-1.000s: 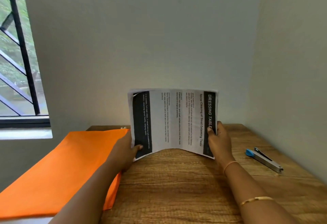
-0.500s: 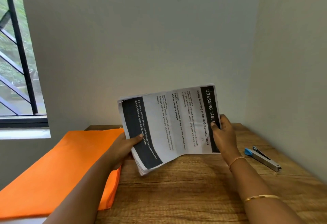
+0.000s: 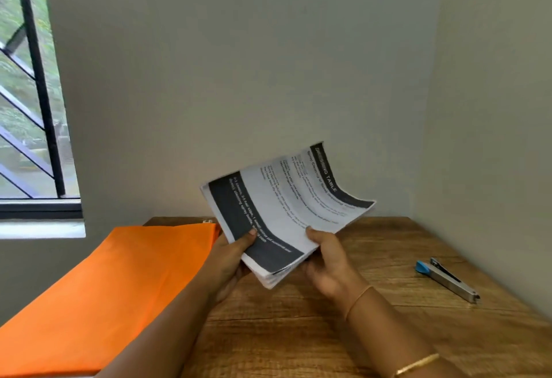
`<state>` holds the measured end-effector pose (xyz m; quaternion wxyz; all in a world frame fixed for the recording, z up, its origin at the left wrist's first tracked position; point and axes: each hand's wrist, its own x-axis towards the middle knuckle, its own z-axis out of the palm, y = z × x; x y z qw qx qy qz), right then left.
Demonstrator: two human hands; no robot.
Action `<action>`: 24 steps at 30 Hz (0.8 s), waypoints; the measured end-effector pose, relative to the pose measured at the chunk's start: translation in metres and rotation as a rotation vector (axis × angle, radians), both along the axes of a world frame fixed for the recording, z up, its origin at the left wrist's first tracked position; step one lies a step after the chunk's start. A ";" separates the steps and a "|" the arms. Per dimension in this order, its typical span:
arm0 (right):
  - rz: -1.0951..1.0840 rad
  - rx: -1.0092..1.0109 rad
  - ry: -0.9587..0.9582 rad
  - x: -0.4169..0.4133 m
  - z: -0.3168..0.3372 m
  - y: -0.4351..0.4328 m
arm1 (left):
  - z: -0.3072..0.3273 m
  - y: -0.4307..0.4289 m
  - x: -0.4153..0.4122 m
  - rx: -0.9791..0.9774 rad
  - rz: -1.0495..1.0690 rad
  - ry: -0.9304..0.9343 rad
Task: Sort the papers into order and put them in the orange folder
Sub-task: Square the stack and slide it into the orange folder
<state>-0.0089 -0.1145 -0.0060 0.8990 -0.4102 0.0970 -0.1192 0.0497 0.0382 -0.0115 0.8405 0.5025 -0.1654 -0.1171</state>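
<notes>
Above brown wooden table, left hand & right hand grip tilted white printed paper stack. Flat orange folder lies at table's left.

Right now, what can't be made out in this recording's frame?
Head view only.
- papers: small print blurred; lower sheets hidden under the top page.
- orange folder: near end cut off by the frame edge; inside unseen.
- left hand and right hand: fingers hidden behind the papers they grip.
</notes>
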 end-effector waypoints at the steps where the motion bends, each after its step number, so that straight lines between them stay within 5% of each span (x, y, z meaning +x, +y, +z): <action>1: -0.029 -0.026 -0.014 0.002 -0.001 -0.003 | -0.001 -0.001 0.000 0.005 -0.030 0.019; 9: -0.063 -0.317 0.037 -0.010 0.008 -0.043 | 0.008 0.025 0.023 -0.066 0.025 0.048; 16: -0.328 -0.807 -0.063 -0.021 0.019 -0.051 | -0.001 0.029 0.016 0.743 0.036 -0.485; 20: -0.378 -0.862 -0.210 -0.023 0.023 -0.045 | -0.007 0.012 0.009 0.802 0.266 -0.735; 24: -0.369 -0.927 -0.186 -0.017 0.009 -0.044 | -0.015 0.009 0.009 0.901 0.262 -0.699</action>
